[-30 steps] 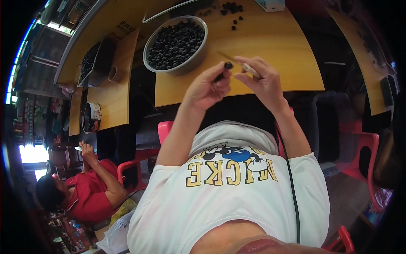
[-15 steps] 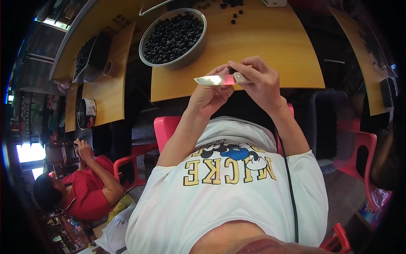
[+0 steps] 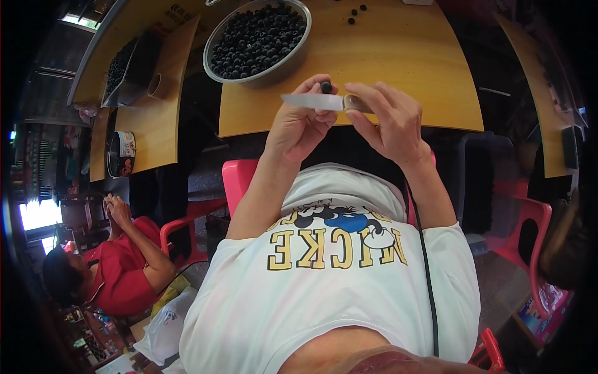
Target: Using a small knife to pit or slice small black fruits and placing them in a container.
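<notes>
Nearest, by the counter's (image 3: 386, 62) near edge, the right hand (image 3: 393, 119) gripped a knife (image 3: 314, 101) by its handle, the blade pointing left across the left hand (image 3: 301, 129). The left hand pinched a small dark ball (image 3: 326, 87) just beyond the blade; whether they touched could not be told. Farther left stood a bowl (image 3: 283, 70) heaped with dark pieces (image 3: 258, 40); beyond lay three loose balls (image 3: 353, 12).

Knife blade (image 3: 311, 101): smooth metal; tabletop (image 3: 398, 62): smooth, wood-look; chair (image 3: 238, 181): plastic.
</notes>
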A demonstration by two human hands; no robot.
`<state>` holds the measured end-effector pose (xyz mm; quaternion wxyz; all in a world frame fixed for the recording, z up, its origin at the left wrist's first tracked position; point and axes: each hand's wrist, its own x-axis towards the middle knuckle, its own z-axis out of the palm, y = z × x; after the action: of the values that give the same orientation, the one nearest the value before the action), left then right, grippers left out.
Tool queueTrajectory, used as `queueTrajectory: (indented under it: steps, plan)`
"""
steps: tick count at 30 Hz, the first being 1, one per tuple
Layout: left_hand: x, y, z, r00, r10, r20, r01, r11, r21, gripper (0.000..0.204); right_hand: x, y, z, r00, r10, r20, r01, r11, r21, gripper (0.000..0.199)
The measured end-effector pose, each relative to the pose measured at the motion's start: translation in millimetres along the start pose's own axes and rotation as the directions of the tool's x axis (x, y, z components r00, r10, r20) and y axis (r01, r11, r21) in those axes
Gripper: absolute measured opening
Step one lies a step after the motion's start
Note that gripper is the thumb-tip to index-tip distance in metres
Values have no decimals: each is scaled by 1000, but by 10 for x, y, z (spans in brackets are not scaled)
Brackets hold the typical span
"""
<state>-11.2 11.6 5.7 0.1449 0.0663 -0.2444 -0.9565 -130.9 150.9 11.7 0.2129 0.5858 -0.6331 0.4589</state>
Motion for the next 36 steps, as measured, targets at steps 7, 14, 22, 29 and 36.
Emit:
queueTrajectory:
  steps: [7, 14, 22, 29, 36]
  plan:
    - [-43, 25, -30, 999, 25, 26, -25, 999, 33, 24, 10, -43, 6, 1000, -2, 23, 3, 1000, -24, 24]
    - [-27, 24, -116, 998, 33, 56, -34, 999, 25, 27, -9, -9, 19, 1000, 11, 17, -10, 1000, -23, 23]
    - [-25, 84, -230, 994, 101, 43, -104, 990, 94, 12, -68, 179, 35, 995, 52, 82, -44, 994, -102, 20]
    - [-34, 89, -187, 997, 72, 36, -74, 996, 57, 22, -30, 381, -9, 900, 427, -85, -435, 877, -205, 26]
    - [-99, 109, -87, 991, -93, 101, 78, 986, 150, 19, -149, 579, 5, 795, 604, -63, -602, 797, 47, 36]
